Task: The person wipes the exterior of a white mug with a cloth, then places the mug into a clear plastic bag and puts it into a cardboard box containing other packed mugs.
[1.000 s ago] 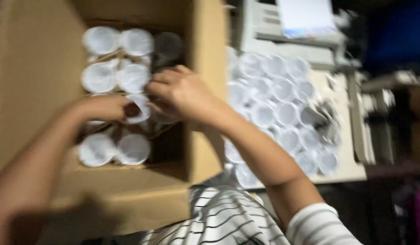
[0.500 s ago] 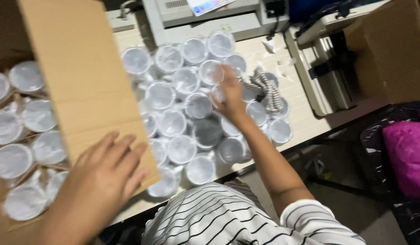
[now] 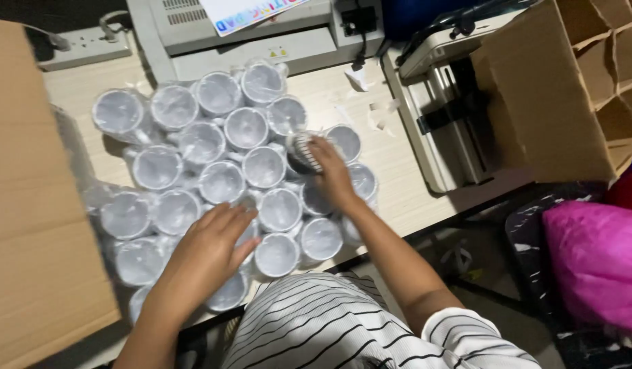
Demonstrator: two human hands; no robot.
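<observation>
**Hands among wrapped cups on the bench**

Seen from above: a tight cluster of white cups (image 3: pixel 222 181), each in clear plastic wrap, standing mouth-up on a pale wooden bench (image 3: pixel 398 184). Cluster spread from the far left of the bench to its near edge, cups touching one another.

Left hand (image 3: pixel 205 254) laid open and flat, fingers spread, resting on top of the cups at the near side of the cluster. No grip on anything.

Right hand (image 3: pixel 331 174) further out, at the right side of the cluster, fingers curled around a wrapped cup with a dark patterned side (image 3: pixel 303 153), tilted on its side and held just above its neighbours.

At the left, a brown cardboard flap (image 3: pixel 36 225), covering that edge of the bench and touching the leftmost cups. At the far side, a grey machine (image 3: pixel 261 34) with a white printed sheet (image 3: pixel 247 10) on top, and a white power strip (image 3: pixel 83 44) to its left. To the right of the cluster, a second grey machine (image 3: pixel 445 116), then an open cardboard box with dividers (image 3: pixel 568 89). Pink cloth (image 3: pixel 596 266) low at the right, off the bench. Striped shirt (image 3: pixel 343 328) at the near edge.
</observation>
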